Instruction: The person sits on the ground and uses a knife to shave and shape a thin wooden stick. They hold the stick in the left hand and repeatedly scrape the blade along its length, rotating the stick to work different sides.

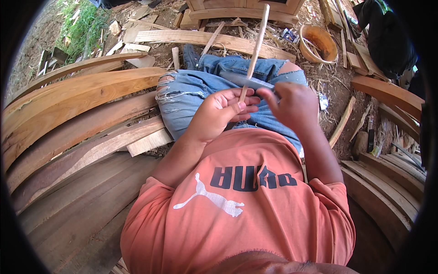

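"Left hand (219,109): thumb and fingers pinched on 1 pale stick (257,48), slanting above the jeans (182,98). Right?"

"Right hand (294,105) closed on a blade (234,78) crossing the stick; contact unclear."

"Obstructions?"

"1 long board (182,37) across the ground ahead, bucket (326,42) beside it, planks (82,86) crowding the left."

"What does the left hand (219,109) hold?"
"A thin, pale wooden stick (258,45), pinched near its lower end by thumb and fingers. Most of its length rises beyond the hand, long and fairly straight, leaning a little to the right."
"And at the right hand (294,104)?"
"A knife-like tool (235,78) with a grey metal blade, reaching leftward from that hand, just beyond the left fingers. It crosses the stick."
"Touching?"
"I can't tell."
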Demonstrator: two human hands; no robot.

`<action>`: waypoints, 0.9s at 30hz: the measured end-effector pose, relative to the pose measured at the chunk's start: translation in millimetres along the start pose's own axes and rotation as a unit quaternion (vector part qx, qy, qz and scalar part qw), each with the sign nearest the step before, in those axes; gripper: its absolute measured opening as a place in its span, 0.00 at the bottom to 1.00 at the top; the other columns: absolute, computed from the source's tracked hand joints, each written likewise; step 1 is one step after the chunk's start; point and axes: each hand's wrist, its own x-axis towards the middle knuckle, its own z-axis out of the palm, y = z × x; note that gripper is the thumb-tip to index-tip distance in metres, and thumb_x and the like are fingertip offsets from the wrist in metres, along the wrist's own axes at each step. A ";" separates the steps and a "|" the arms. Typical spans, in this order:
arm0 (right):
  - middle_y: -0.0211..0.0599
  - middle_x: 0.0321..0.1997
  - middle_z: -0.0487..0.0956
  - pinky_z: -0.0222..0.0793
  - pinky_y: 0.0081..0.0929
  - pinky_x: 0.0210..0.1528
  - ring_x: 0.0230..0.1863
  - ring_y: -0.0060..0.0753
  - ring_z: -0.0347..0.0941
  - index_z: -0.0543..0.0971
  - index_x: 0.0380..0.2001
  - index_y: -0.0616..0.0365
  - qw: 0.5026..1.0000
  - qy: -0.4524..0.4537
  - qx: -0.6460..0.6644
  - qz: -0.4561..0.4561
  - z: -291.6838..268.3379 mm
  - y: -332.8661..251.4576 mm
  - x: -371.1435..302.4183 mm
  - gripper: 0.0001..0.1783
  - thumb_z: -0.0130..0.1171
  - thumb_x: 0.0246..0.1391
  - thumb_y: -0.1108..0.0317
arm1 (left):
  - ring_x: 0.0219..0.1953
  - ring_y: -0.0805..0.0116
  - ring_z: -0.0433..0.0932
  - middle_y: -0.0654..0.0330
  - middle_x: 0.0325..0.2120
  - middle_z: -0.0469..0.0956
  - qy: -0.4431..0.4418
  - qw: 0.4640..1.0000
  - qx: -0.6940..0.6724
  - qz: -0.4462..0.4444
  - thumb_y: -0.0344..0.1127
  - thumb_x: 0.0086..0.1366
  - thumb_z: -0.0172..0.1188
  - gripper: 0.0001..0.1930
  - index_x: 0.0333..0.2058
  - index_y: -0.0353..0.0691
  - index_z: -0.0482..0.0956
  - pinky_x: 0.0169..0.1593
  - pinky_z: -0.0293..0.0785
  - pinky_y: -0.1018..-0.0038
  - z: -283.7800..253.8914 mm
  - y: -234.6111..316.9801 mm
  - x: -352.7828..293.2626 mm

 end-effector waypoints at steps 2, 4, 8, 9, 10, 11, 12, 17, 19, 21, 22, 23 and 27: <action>0.40 0.19 0.79 0.71 0.45 0.24 0.22 0.49 0.78 0.81 0.16 0.53 0.998 0.001 -0.022 0.057 -9.3 8.1 11.1 0.32 0.65 0.60 0.36 | 0.56 0.63 0.85 0.54 0.55 0.84 0.021 1.000 0.005 -0.011 0.35 0.79 0.58 0.20 0.64 0.33 0.76 0.58 0.82 0.70 12.0 9.7 -8.2; 0.39 0.18 0.78 0.71 0.45 0.24 0.22 0.48 0.78 0.79 0.16 0.53 0.997 0.016 0.007 -0.069 -5.1 4.8 2.1 0.32 0.65 0.60 0.36 | 0.55 0.63 0.85 0.54 0.55 0.84 0.004 1.000 0.012 -0.002 0.36 0.79 0.58 0.20 0.64 0.33 0.76 0.58 0.82 0.70 8.6 5.9 -6.0; 0.41 0.17 0.77 0.71 0.45 0.24 0.22 0.50 0.78 0.79 0.16 0.53 0.999 0.013 0.009 -0.047 -5.7 3.5 5.7 0.32 0.66 0.60 0.38 | 0.55 0.65 0.85 0.52 0.56 0.83 0.009 1.000 0.012 0.017 0.36 0.79 0.57 0.21 0.65 0.33 0.74 0.58 0.82 0.70 10.9 8.4 -5.2; 0.41 0.18 0.78 0.71 0.45 0.24 0.23 0.50 0.78 0.79 0.16 0.53 0.999 0.013 0.008 -0.046 -7.4 2.2 6.4 0.31 0.66 0.60 0.38 | 0.55 0.65 0.85 0.52 0.57 0.83 0.000 1.000 0.019 0.016 0.35 0.79 0.57 0.21 0.66 0.34 0.74 0.58 0.82 0.70 10.0 8.1 -4.6; 0.41 0.18 0.78 0.71 0.46 0.24 0.23 0.50 0.79 0.79 0.16 0.53 0.999 0.012 0.007 -0.044 -8.3 1.3 6.4 0.31 0.66 0.60 0.38 | 0.55 0.65 0.85 0.52 0.57 0.83 -0.008 1.000 0.025 0.015 0.35 0.79 0.57 0.22 0.66 0.34 0.73 0.58 0.82 0.71 8.6 6.8 -3.8; 0.42 0.19 0.79 0.71 0.46 0.24 0.23 0.50 0.79 0.81 0.18 0.53 0.998 0.002 0.017 -0.068 -5.3 1.1 2.0 0.32 0.64 0.61 0.36 | 0.56 0.65 0.85 0.52 0.57 0.83 -0.018 0.999 0.032 0.014 0.35 0.79 0.57 0.22 0.67 0.34 0.73 0.58 0.82 0.71 7.8 6.4 -3.3; 0.41 0.19 0.80 0.71 0.46 0.24 0.23 0.50 0.79 0.81 0.18 0.53 0.999 0.006 0.013 -0.049 -5.1 2.1 2.8 0.32 0.64 0.61 0.36 | 0.55 0.65 0.85 0.52 0.57 0.83 -0.006 1.000 0.028 0.010 0.34 0.79 0.56 0.21 0.67 0.34 0.73 0.58 0.82 0.71 8.4 5.9 -4.6; 0.39 0.19 0.80 0.74 0.44 0.26 0.24 0.47 0.81 0.81 0.18 0.52 1.000 0.009 -0.006 -0.028 -4.1 10.2 8.6 0.33 0.63 0.61 0.34 | 0.55 0.66 0.85 0.52 0.56 0.83 0.007 1.000 0.015 0.003 0.32 0.79 0.55 0.21 0.66 0.33 0.73 0.57 0.82 0.71 10.2 1.9 -8.6; 0.38 0.19 0.80 0.74 0.44 0.26 0.23 0.47 0.80 0.81 0.17 0.52 0.996 -0.021 0.001 -0.086 -4.0 2.6 0.5 0.32 0.65 0.59 0.35 | 0.55 0.66 0.85 0.52 0.56 0.83 0.014 0.999 0.031 -0.005 0.32 0.79 0.55 0.21 0.66 0.33 0.73 0.57 0.82 0.72 10.7 1.4 -10.1; 0.39 0.19 0.80 0.74 0.44 0.27 0.23 0.48 0.80 0.81 0.17 0.52 0.999 0.023 -0.014 -0.038 0.8 12.6 9.7 0.32 0.63 0.61 0.35 | 0.55 0.66 0.85 0.52 0.56 0.83 0.021 0.999 0.039 -0.008 0.32 0.79 0.55 0.21 0.67 0.33 0.72 0.57 0.82 0.72 9.5 -0.1 -11.2; 0.39 0.19 0.79 0.74 0.44 0.27 0.23 0.48 0.80 0.81 0.17 0.52 0.999 0.034 -0.032 0.008 -2.3 20.1 19.0 0.33 0.62 0.62 0.35 | 0.55 0.66 0.85 0.52 0.57 0.83 0.023 0.999 0.040 -0.006 0.32 0.79 0.55 0.21 0.67 0.33 0.72 0.57 0.82 0.72 8.1 0.0 -12.1; 0.39 0.19 0.79 0.74 0.45 0.27 0.23 0.48 0.80 0.81 0.17 0.53 0.998 0.053 -0.028 0.010 -12.9 24.8 25.5 0.34 0.60 0.64 0.35 | 0.55 0.66 0.85 0.52 0.57 0.83 0.025 0.999 0.041 -0.004 0.32 0.79 0.55 0.21 0.67 0.33 0.72 0.57 0.82 0.72 7.4 -0.3 -12.9; 0.40 0.20 0.80 0.75 0.46 0.28 0.24 0.49 0.80 0.81 0.18 0.51 0.996 -0.032 -0.035 -0.072 -5.8 16.7 10.6 0.35 0.60 0.62 0.30 | 0.54 0.66 0.85 0.52 0.57 0.83 0.023 0.998 0.050 -0.010 0.32 0.79 0.56 0.22 0.68 0.34 0.72 0.56 0.82 0.72 10.7 -1.5 -18.1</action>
